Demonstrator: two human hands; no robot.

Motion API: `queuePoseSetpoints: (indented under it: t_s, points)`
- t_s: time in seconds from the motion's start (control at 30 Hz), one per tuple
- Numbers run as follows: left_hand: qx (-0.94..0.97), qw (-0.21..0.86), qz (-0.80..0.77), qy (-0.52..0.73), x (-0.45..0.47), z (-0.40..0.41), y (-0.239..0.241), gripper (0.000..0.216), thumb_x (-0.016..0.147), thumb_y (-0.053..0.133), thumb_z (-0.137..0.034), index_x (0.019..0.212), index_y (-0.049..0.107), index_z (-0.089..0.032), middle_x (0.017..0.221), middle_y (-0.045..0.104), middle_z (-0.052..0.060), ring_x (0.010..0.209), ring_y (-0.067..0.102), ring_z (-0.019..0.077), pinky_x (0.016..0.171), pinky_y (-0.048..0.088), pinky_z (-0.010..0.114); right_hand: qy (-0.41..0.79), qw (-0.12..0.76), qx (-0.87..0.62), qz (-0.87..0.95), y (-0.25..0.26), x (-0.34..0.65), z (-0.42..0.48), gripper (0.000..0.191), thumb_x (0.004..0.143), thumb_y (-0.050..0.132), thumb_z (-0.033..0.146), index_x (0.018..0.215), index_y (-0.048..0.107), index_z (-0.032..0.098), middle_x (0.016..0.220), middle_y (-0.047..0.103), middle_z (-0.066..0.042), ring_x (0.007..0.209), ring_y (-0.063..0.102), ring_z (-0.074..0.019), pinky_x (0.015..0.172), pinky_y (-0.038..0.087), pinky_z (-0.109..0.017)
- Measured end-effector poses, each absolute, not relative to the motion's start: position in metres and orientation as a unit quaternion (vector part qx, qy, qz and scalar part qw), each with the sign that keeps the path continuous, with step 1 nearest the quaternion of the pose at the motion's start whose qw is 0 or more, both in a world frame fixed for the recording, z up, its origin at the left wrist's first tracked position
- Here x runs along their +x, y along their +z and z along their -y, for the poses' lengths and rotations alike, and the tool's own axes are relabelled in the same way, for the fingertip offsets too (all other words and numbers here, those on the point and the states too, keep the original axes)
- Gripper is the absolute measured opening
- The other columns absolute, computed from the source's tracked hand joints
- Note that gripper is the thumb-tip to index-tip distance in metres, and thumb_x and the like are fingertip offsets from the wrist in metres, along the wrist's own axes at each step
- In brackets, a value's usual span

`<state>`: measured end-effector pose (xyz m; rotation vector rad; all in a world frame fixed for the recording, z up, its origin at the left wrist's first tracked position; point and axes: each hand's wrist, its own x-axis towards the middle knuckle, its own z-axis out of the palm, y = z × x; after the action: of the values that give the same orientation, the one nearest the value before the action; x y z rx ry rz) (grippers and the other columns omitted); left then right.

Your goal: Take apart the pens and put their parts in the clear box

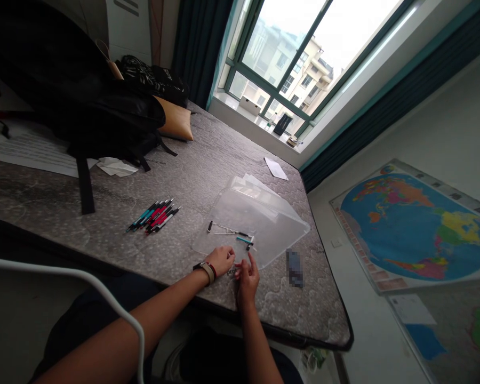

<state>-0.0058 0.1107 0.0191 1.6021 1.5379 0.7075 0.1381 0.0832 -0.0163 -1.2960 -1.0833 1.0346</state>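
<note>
Close together over the near edge of a clear plastic folder (282,234) are both hands. My left hand (222,260), with a watch (206,271) at the wrist, has its fingers curled inward; whatever they grip is too small to name. Beside it my right hand (248,278) has one finger raised and the others bent in, their contents hidden. Just beyond the fingertips, loose pen parts lie on the folder: a blue barrel piece (245,241), a black grip (210,226) and thin refills (226,230). To the left rests a pile of assembled pens (154,215) in blue, red, black and white.
A black backpack (104,112) and printed paper (32,149) occupy the far left of the patterned bed-like surface (208,154). A blurred dark phone-like object (295,268) lies right of the folder. A white cable (76,271) crosses at lower left.
</note>
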Motion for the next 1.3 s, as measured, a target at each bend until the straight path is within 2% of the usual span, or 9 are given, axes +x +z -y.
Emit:
queuePoseSetpoints:
  t_s: [0.13,0.37,0.6,0.77,0.9,1.0,1.1,1.2,1.3]
  points:
    - [0.631,0.396,-0.607,0.275,-0.005,-0.11,0.017,0.023,0.085,0.051,-0.029,0.091,0.07,-0.019,0.085,0.072,0.007,0.082,0.066,0.0194,0.076,0.046,0.027,0.407,0.507,-0.565,0.508,-0.018,0.138,-0.082,0.038,0.086,0.057,0.049,0.09,0.066,0.013,0.065,0.061,0.0,0.049,0.047,-0.0113,0.049,0.038,-0.023]
    - [0.642,0.392,-0.598,0.277,-0.005,-0.11,0.015,0.022,0.084,0.051,-0.026,0.088,0.07,-0.019,0.084,0.072,0.007,0.081,0.065,0.0193,0.076,0.046,0.027,0.24,0.399,-0.6,0.651,-0.017,0.127,-0.079,0.034,0.092,0.047,0.041,0.077,0.066,0.017,0.066,0.064,-0.001,0.061,0.054,-0.0157,0.061,0.037,-0.025]
    - [0.662,0.342,-0.613,0.262,-0.015,-0.1,0.027,0.022,0.087,0.05,-0.026,0.092,0.07,-0.018,0.091,0.072,0.008,0.087,0.065,0.0199,0.08,0.047,0.028,0.102,0.267,-0.635,0.717,-0.016,0.113,-0.076,0.03,0.094,0.04,0.029,0.077,0.062,0.019,0.075,0.065,-0.005,0.069,0.057,-0.0166,0.063,0.031,-0.026]
    - [0.683,0.279,-0.593,0.322,-0.036,-0.088,0.062,0.028,0.093,0.043,-0.028,0.107,0.066,-0.02,0.094,0.071,0.004,0.081,0.063,0.0139,0.077,0.046,0.023,0.057,0.193,-0.661,0.723,-0.011,0.106,-0.072,0.021,0.094,0.045,0.028,0.084,0.061,0.019,0.085,0.066,-0.005,0.07,0.059,-0.0152,0.061,0.029,-0.027]
    - [0.616,0.147,-0.635,0.442,-0.079,-0.081,0.082,0.033,0.095,0.04,-0.036,0.108,0.064,-0.018,0.081,0.066,0.003,0.069,0.058,0.0125,0.068,0.045,0.022,0.047,0.163,-0.668,0.724,-0.008,0.104,-0.071,0.017,0.095,0.046,0.028,0.086,0.059,0.019,0.087,0.066,-0.005,0.071,0.06,-0.0154,0.061,0.029,-0.028]
    - [0.494,0.057,-0.726,0.475,-0.129,-0.09,0.077,0.042,0.098,0.027,-0.036,0.115,0.059,-0.014,0.086,0.066,0.005,0.072,0.06,0.0134,0.065,0.046,0.021,0.043,0.158,-0.67,0.724,-0.008,0.104,-0.071,0.015,0.095,0.047,0.028,0.088,0.058,0.02,0.089,0.066,-0.005,0.072,0.061,-0.016,0.061,0.029,-0.028]
    - [0.468,0.078,-0.81,0.346,-0.175,-0.104,0.062,0.042,0.098,0.023,-0.029,0.118,0.056,-0.013,0.098,0.067,0.009,0.086,0.064,0.0156,0.074,0.049,0.023,0.046,0.155,-0.671,0.724,-0.007,0.104,-0.07,0.014,0.094,0.047,0.028,0.091,0.058,0.02,0.092,0.066,-0.005,0.073,0.062,-0.0167,0.06,0.03,-0.027]
    - [0.504,0.12,-0.811,0.272,-0.198,-0.109,0.046,0.023,0.087,0.049,-0.024,0.101,0.064,-0.015,0.097,0.069,0.009,0.089,0.065,0.0187,0.081,0.05,0.026,0.055,0.152,-0.676,0.719,-0.005,0.104,-0.07,0.015,0.095,0.047,0.028,0.093,0.059,0.02,0.094,0.066,-0.006,0.073,0.063,-0.0169,0.061,0.031,-0.027]
    - [0.533,0.127,-0.808,0.218,-0.201,-0.103,0.035,0.02,0.08,0.058,-0.022,0.098,0.067,-0.018,0.103,0.069,0.011,0.098,0.064,0.023,0.09,0.048,0.031,0.065,0.154,-0.677,0.717,-0.004,0.104,-0.069,0.015,0.094,0.047,0.027,0.093,0.06,0.02,0.094,0.066,-0.007,0.076,0.063,-0.0171,0.063,0.033,-0.027]
